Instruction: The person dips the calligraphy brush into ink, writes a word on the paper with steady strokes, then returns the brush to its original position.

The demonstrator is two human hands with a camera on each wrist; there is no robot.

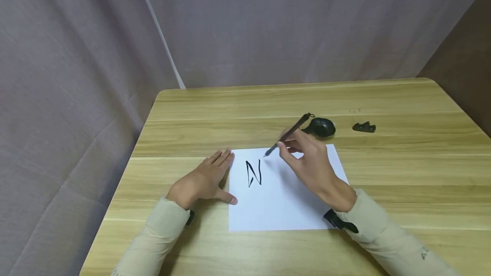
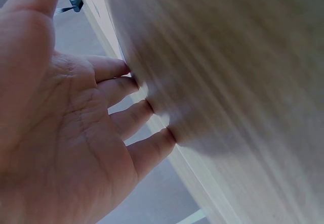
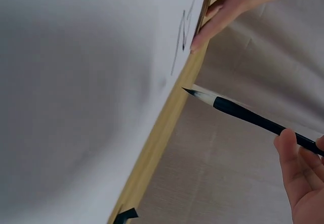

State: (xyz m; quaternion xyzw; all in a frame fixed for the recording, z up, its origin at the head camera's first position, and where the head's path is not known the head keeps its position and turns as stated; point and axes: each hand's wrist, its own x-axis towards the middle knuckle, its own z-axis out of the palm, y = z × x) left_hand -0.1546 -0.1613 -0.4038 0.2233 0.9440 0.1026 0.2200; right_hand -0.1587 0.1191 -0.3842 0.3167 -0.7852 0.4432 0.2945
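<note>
A calligraphy brush (image 1: 288, 134) with a dark handle and a pale, black-tipped head (image 3: 201, 96) is pinched between the thumb and fingers of my right hand (image 1: 312, 165). Its tip points down over the white paper (image 1: 284, 214), just right of the top of a black N-shaped mark (image 1: 253, 173). The right wrist view shows the tip held clear of the sheet. On the paper's left edge, the thumb and fingertips of my left hand (image 1: 205, 180) rest with fingers fairly straight. Those fingertips touch the table surface in the left wrist view (image 2: 76, 123).
Behind the right hand stands a small black dish with a short handle (image 1: 322, 127), partly covered by the hand and brush. A dark, peaked brush rest (image 1: 364, 127) lies to its right. The wooden table (image 1: 230, 114) backs onto grey curtains (image 1: 268, 24).
</note>
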